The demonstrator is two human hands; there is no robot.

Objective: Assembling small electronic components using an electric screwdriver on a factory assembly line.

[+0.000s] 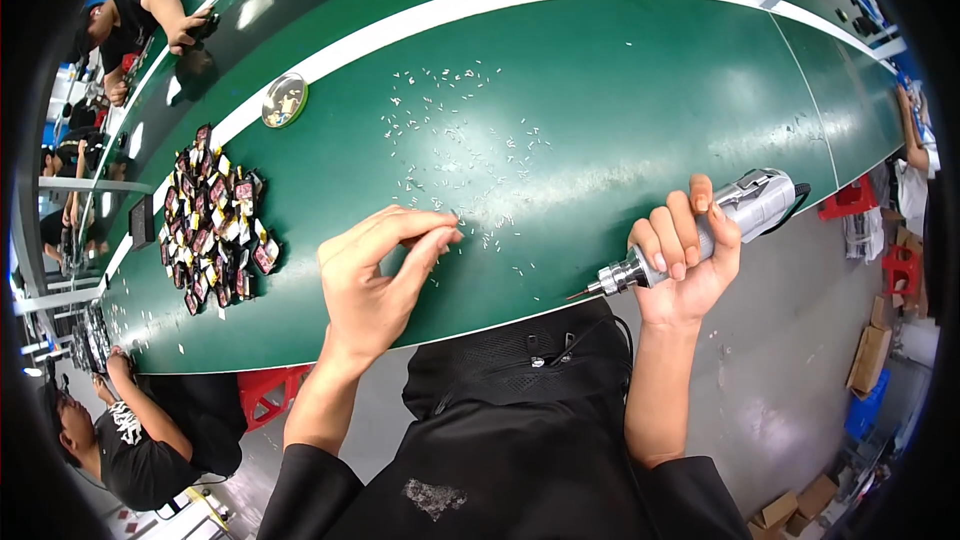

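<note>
fingertips of the left hand (372, 275) come close together, thumb to forefinger, over the small white pieces (497, 218) scattered on the green table (640, 90); a dark speck shows at their tips, but whether they pinch it i cannot tell. the right hand (690, 250) has its fingers curled around a silver powered driver (755, 202), its bit pointing left near the table's front edge. the step in hand seems to be picking out or preparing one small part, with the driver kept ready. the next move likely calls for a sure pinch and for bringing that part and the bit together. a heap of black labelled units (205, 225) lies to the left, well apart from both hands, with a round dish (304, 103) beyond it. the dish's contents and the exact shape of the white pieces are too small to make out, and the palm hides part of the driver's grip.
</note>
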